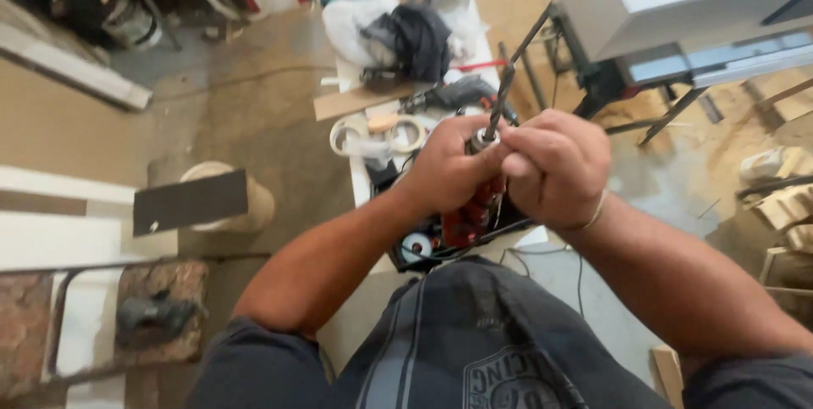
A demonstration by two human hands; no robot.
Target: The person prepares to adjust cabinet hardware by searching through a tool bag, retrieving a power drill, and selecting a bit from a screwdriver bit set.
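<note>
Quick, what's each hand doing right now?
Left hand: closed around the red power drill.
Right hand: closed at its chuck, below the long dark drill bit.

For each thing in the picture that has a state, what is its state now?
Left hand: closed around the red drill.
Right hand: closed at the drill's chuck.
Red drill: held upright, bit fitted.
Drill bit: in the chuck, pointing up and away.
Tape rolls: lying flat on the table.
Second drill: lying on the table.

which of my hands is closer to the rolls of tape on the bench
Left. Your left hand grips the red drill just right of the tape rolls on the bench; your right hand, at the drill bit, is farther right.
</note>
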